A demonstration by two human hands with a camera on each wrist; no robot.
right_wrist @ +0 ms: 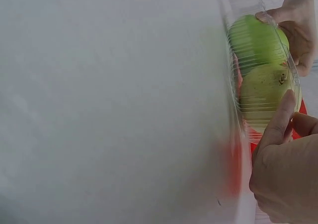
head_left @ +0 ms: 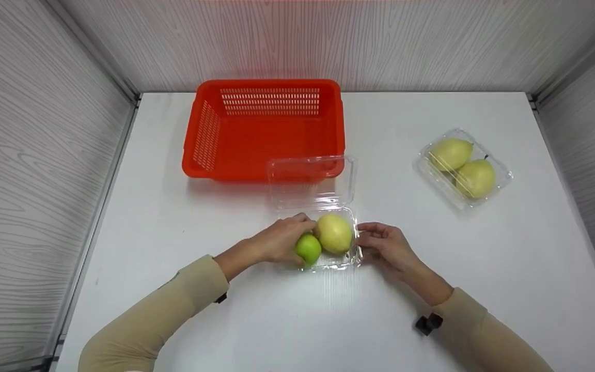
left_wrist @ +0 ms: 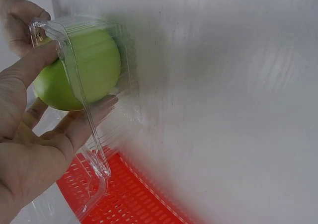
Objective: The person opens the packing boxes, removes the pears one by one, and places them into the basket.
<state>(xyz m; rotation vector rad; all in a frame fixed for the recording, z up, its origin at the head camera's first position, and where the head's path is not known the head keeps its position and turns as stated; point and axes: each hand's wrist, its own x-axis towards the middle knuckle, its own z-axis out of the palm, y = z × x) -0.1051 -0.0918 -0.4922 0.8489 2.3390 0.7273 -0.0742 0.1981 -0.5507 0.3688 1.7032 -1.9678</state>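
Note:
A clear plastic clamshell box (head_left: 349, 262) lies on the table with its lid (head_left: 312, 181) raised toward the red basket. Inside, on the right, sits a yellow pear (head_left: 334, 234). My left hand (head_left: 283, 240) grips a green apple (head_left: 308, 249) in the left half of the box, beside the pear. The left wrist view shows thumb and fingers spread around this apple (left_wrist: 89, 70), partly behind the clear wall. At the box's right edge, my right hand (head_left: 388, 247) pinches the rim; its index finger (right_wrist: 282, 117) lies along the wall by the pear (right_wrist: 263, 92).
Behind the box stands a red plastic basket (head_left: 264, 173) with slotted sides; the raised lid overlaps its front rim. At the right lies another clear box (head_left: 455, 195) holding two yellow pears (head_left: 475, 178). Pale panels (head_left: 297, 41) enclose the white table (head_left: 199, 320) at the back and sides.

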